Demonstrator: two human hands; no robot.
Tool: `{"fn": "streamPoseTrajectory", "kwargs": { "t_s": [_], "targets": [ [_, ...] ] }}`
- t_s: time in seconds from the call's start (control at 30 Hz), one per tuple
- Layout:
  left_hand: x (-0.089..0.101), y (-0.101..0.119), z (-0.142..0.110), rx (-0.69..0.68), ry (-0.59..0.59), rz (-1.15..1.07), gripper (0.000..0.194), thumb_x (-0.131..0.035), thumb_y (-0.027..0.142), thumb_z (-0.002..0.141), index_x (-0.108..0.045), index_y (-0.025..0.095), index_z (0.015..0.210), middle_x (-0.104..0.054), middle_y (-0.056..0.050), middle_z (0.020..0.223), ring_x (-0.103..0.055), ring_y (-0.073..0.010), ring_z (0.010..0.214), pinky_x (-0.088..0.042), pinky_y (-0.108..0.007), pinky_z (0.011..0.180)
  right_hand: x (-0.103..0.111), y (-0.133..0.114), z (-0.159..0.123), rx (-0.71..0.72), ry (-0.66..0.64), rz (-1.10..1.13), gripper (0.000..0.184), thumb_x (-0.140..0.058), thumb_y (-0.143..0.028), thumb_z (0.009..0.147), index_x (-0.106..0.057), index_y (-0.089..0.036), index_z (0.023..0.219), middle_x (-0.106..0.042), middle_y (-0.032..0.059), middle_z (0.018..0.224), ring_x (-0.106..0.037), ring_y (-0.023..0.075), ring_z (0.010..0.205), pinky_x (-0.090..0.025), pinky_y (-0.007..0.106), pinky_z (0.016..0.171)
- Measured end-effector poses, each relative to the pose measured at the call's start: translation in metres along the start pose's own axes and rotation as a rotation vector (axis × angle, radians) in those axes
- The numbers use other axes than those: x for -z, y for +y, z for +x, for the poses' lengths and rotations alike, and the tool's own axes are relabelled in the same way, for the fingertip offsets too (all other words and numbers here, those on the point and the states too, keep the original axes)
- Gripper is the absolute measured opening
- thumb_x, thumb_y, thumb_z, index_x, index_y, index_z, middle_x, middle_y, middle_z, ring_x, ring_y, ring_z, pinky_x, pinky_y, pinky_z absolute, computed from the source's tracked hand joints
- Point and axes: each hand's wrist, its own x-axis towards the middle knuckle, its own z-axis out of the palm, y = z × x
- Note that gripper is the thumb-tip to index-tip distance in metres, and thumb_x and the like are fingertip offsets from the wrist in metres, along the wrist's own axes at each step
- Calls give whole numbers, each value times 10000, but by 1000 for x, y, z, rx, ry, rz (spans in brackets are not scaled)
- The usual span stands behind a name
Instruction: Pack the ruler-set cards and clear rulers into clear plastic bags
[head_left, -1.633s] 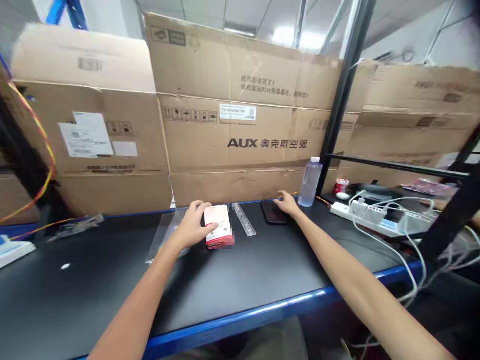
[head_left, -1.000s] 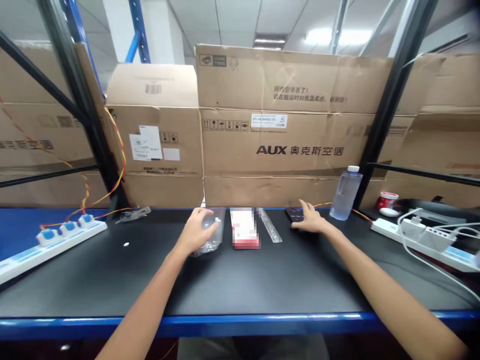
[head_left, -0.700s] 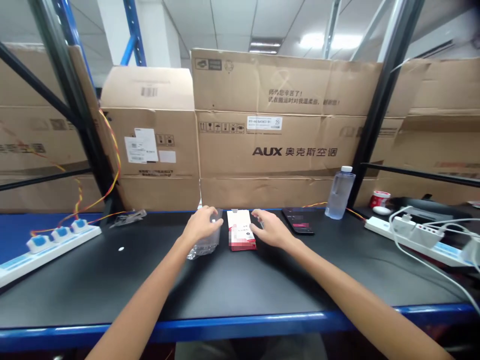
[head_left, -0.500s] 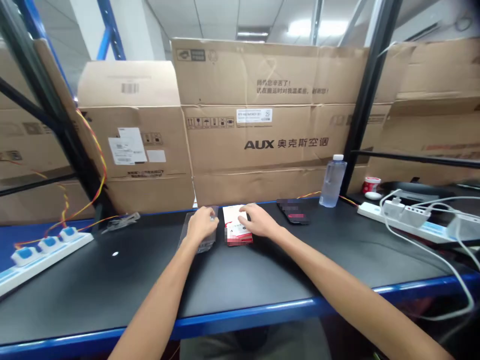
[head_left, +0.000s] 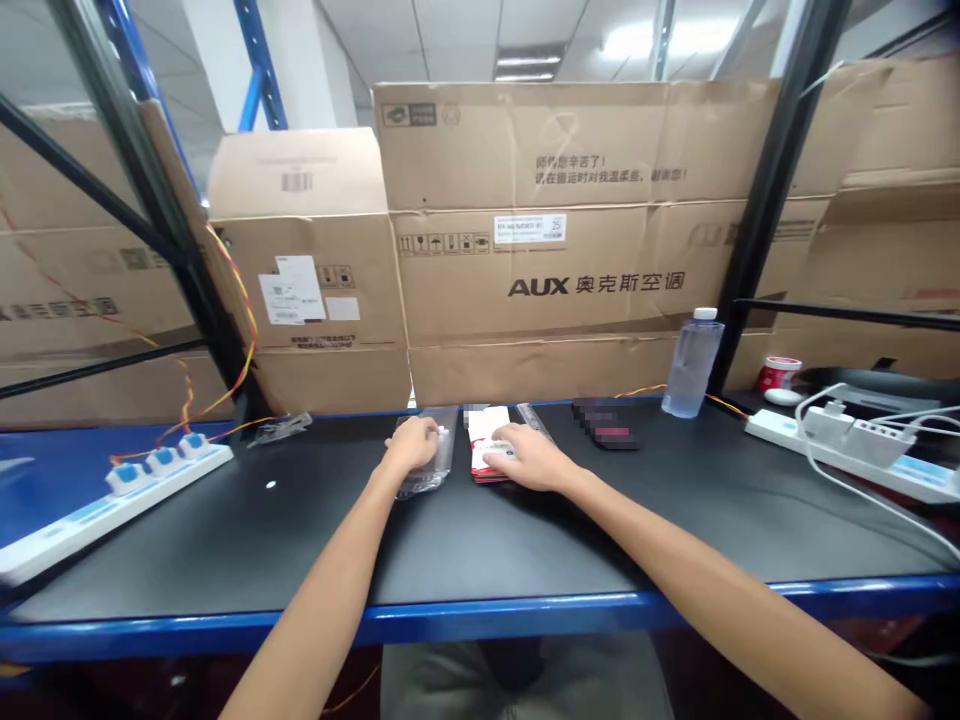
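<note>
My left hand [head_left: 412,445] has its fingers curled down on a pile of clear plastic bags [head_left: 429,478]. The fingertips are partly hidden, pressing at the pile's upper part. Beside it, a small stack of red-and-white cards [head_left: 487,420] lies on the black tabletop. My right hand [head_left: 534,458] rests over the right side of this stack. Its thumb and forefinger are spread apart on the top card, and the other fingers are hard to see. A narrow see-through strip [head_left: 535,420] shows behind the right hand.
A dark phone-like object [head_left: 611,430] lies to the right, with a clear bottle [head_left: 691,365] beyond. White power strips stand at left [head_left: 120,505] and right [head_left: 847,455], with loose cables. A small clear packet [head_left: 281,428] lies at left. Cardboard [head_left: 540,330] closes off the back.
The view has turned slightly left. My right hand has come down further over the cards, and the see-through strip now shows behind it. My left hand stays on the plastic bags.
</note>
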Motion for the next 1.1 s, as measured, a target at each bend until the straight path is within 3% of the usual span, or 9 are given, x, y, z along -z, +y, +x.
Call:
{"fn": "streamPoseTrajectory", "kwargs": {
  "t_s": [0.13, 0.43, 0.57, 0.8, 1.1],
  "targets": [
    [1, 3, -4, -7, 6, -8, 335, -613, 356, 992, -609, 181, 1278, -617, -108, 1299, -643, -238, 1093, -566, -446, 921, -1, -5, -2, -15, -10, 33, 605, -579, -603, 915, -570, -224, 1386, -571, 125, 1455, -546, 345, 1276, -413, 465, 1064],
    [0, 10, -12, 21, 10, 40, 359, -623, 363, 986, -601, 169, 1287, -615, -111, 1297, -640, -248, 1106, -561, -464, 927, -11, -7, -7, -41, -114, 38, 894, -594, -784, 797, -464, -245, 1499, -293, 159, 1655, -350, 401, 1471, -329, 527, 1161],
    [4, 14, -13, 39, 13, 73, 360, -625, 366, 984, -604, 165, 1282, -620, -110, 1290, -641, -248, 1104, -560, -467, 928, -16, -8, -7, -37, -116, 20, 805, -576, -733, 845, -495, -243, 1478, -335, 171, 1631, -380, 410, 1448, -351, 549, 1140],
    [5, 12, -11, 81, 13, 90, 352, -627, 362, 984, -606, 171, 1278, -622, -107, 1285, -644, -244, 1098, -562, -457, 923, -15, -8, -7, 2, -96, 21, 660, -583, -646, 890, -556, -235, 1407, -511, 146, 1483, -483, 345, 1357, -397, 458, 1114],
    [11, 16, -15, 75, 40, 60, 334, -614, 369, 991, -612, 186, 1271, -625, -102, 1280, -642, -237, 1094, -558, -444, 928, -14, -8, -6, 16, -71, 59, 523, -645, -533, 879, -610, -240, 1311, -561, 127, 1382, -532, 313, 1288, -430, 426, 1075]
  ]
}}
